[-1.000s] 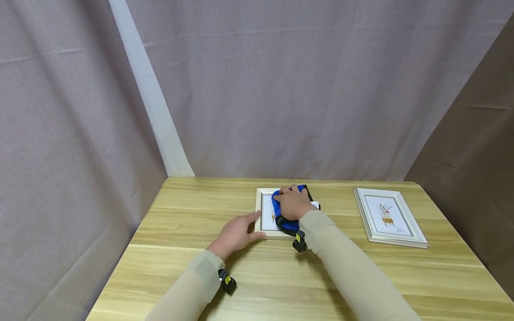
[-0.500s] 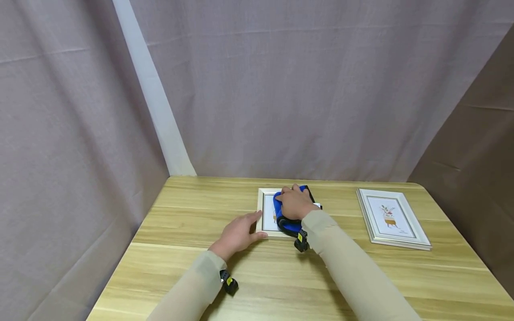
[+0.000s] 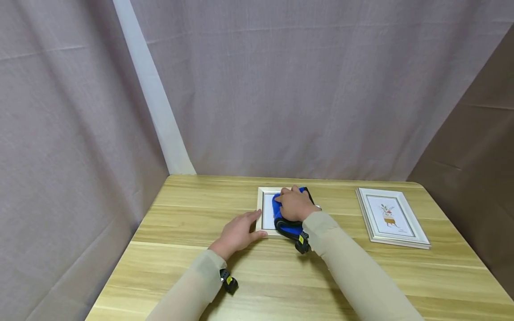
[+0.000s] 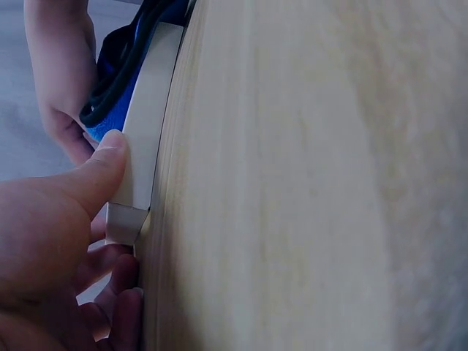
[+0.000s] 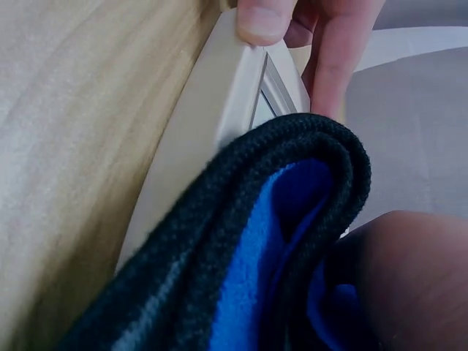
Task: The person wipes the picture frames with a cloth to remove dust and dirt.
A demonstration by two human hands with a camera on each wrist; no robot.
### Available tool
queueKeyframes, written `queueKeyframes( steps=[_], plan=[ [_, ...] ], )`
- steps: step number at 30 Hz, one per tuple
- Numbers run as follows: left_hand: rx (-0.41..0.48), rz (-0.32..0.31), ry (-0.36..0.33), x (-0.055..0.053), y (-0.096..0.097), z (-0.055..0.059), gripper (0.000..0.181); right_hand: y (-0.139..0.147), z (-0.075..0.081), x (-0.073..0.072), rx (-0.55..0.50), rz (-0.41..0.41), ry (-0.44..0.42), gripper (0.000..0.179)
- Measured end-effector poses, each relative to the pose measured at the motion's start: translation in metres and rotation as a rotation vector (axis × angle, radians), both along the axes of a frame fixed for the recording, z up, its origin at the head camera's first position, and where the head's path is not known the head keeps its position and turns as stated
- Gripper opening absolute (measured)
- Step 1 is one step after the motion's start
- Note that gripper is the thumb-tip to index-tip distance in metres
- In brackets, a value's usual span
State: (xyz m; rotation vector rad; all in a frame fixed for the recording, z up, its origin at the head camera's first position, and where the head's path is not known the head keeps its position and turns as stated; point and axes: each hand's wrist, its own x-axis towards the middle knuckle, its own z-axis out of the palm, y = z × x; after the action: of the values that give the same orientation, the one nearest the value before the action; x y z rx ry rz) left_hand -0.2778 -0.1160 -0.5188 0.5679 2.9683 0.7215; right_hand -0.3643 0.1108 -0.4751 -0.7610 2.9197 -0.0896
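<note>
Fingers of the right hand (image 3: 296, 205) curl over a folded bright-blue fabric cloth with black edging (image 3: 277, 208), gripping it; in the right wrist view its rounded fold stands up beside the hand. Directly beneath the cloth, flat on a pale wood-grain table (image 3: 273, 281), lies a cream-white rectangular picture frame (image 3: 259, 200): the cloth is layered between right hand and frame, and an uncovered strip of the frame shows to the cloth's left. The left hand (image 3: 238, 232) grasps that frame at its near left corner, thumb on the near side, fingers about the left side. Both hands are thus at the frame, the left one touching it directly. Its long axis cannot be settled, since cloth and right hand hide its right side.

Farther out, well apart to the right, a white rectangular picture frame with a stepped edge (image 3: 412, 218) lies face up, its long axis running away from the person; the right hand is nearer to it. Its print (image 3: 387, 216) shows flowers in an orange-brown pot, with tiny dark marks at the lower right, perhaps writing, too small to read. A small white patch (image 3: 318, 207) beside the right wrist may be a label; nothing on it is legible.
</note>
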Motion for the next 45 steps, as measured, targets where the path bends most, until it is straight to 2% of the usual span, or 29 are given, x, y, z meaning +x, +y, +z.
queueKeyframes(
  steps=[6,27,35,45],
  plan=[
    [-0.009,0.003,0.000,0.001,0.001,0.001,0.082,0.000,0.001,0.006,0.011,0.007,-0.014,0.044],
    [-0.027,0.005,0.009,-0.001,0.001,-0.001,0.080,0.001,0.000,0.031,0.005,0.082,0.034,0.040],
    [-0.009,0.006,0.003,0.000,0.001,0.000,0.080,0.001,0.000,0.043,0.015,0.120,0.068,0.038],
    [-0.013,0.014,-0.008,0.000,0.001,-0.001,0.082,0.004,-0.001,0.059,-0.024,0.150,0.057,0.037]
  ],
)
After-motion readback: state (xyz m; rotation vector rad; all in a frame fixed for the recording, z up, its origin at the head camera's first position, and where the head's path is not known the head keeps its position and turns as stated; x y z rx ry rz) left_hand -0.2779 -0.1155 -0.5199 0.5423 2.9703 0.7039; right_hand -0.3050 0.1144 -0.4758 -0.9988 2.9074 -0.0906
